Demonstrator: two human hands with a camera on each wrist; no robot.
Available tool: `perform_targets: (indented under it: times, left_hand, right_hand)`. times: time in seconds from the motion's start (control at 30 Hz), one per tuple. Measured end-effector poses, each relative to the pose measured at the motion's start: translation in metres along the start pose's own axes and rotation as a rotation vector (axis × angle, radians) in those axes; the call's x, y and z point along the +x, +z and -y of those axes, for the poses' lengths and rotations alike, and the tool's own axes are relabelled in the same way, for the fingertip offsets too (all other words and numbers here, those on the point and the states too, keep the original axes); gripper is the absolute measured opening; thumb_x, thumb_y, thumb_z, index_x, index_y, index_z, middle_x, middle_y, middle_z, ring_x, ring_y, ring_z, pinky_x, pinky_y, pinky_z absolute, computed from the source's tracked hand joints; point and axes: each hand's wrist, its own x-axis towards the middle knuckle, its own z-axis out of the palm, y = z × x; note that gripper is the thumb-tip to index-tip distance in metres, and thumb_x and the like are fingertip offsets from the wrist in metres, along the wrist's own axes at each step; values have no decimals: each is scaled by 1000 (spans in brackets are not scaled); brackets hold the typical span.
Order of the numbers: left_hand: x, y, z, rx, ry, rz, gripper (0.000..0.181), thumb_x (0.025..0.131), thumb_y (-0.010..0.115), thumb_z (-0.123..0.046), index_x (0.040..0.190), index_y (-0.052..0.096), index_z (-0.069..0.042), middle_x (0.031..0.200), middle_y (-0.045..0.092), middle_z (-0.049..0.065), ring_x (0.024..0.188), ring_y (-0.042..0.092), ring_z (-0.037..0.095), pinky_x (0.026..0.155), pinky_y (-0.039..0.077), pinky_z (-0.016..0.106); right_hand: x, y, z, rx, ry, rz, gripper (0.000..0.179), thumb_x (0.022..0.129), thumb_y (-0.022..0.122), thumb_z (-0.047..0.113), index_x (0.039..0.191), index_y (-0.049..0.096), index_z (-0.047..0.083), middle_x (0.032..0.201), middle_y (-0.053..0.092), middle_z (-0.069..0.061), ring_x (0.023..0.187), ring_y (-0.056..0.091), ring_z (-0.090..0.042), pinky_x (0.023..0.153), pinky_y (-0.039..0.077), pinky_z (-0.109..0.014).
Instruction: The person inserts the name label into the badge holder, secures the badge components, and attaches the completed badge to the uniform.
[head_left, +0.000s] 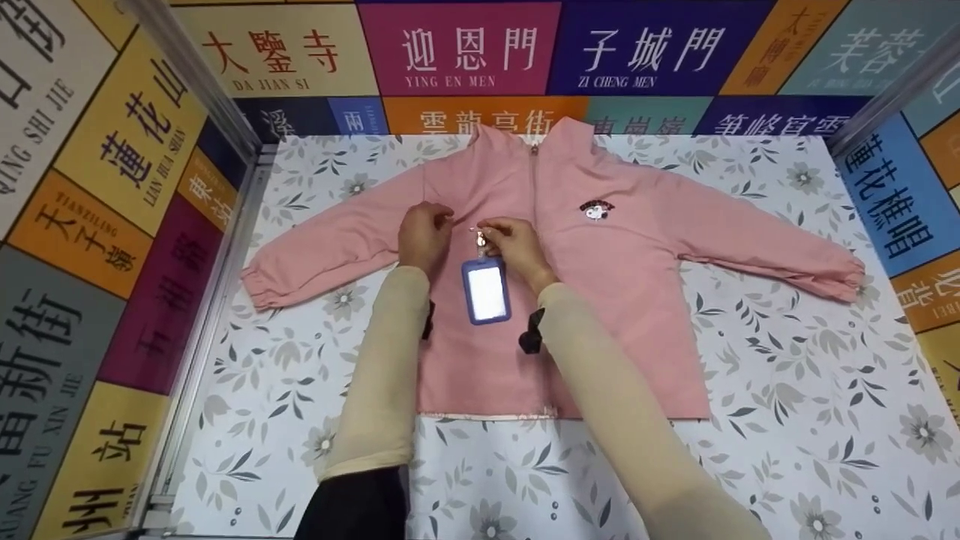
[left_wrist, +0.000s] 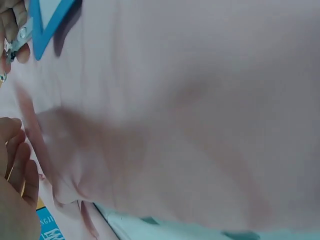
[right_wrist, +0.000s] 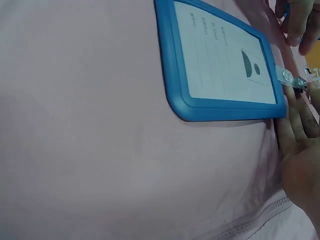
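A pink zip jacket lies spread out, with a small cartoon patch on its chest. Over its left-hand front panel hangs a badge holder with a blue frame and a white card inside. The right hand pinches the badge's metal clip at the top of its short clear strap. Close by on the other side, the left hand hovers at the jacket's chest with loosely bent fingers. Nothing shows between those fingers in the left wrist view, where part of the hand is cut off.
Beneath the jacket is a table covered in white cloth with grey leaves and flowers. Colourful printed panels with place names stand at the back and both sides. A metal frame rail runs along the left edge.
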Motion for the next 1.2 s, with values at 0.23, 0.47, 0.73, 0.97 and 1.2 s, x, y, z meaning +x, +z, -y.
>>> perform_targets:
  times: [0.23,0.47,0.73,0.97,1.2]
  left_hand:
    - [2,5,13,-225,-19,-45,22,86,70,-1,107,76,-7,107,74,10,100,67,21,94,53,31]
    - [4,6,20,-255,33,-52,22,84,71,3,105,76,-1,102,75,15,94,69,26,87,55,35]
    - [6,11,21,-219,20,-40,22,83,70,5,103,76,-1,99,75,16,91,70,27,85,56,34]
    - [12,14,19,-209,3,-47,22,84,65,4,103,76,-2,96,73,15,88,65,24,83,53,33]
    - [15,13,17,-199,4,23,25,87,63,3,110,73,-3,103,69,14,95,62,24,88,51,33]
  right_hand:
    - [4,6,8,-8,46,-32,21,94,60,-2,111,71,-5,99,72,-21,69,65,-14,65,56,-25]
    - [10,13,16,29,64,-89,18,91,63,-3,106,71,-9,98,71,-25,66,64,-13,62,55,-23]
    - [15,12,13,57,88,-134,19,89,65,-5,107,71,-8,84,70,-14,62,64,-13,61,57,-25]
    - [20,14,8,-12,71,-171,18,87,67,-4,104,74,-6,87,74,-17,65,68,-14,64,59,-26]
    - [23,23,3,-58,72,-181,19,87,62,-7,100,75,-6,88,74,-23,62,66,-12,58,56,-21]
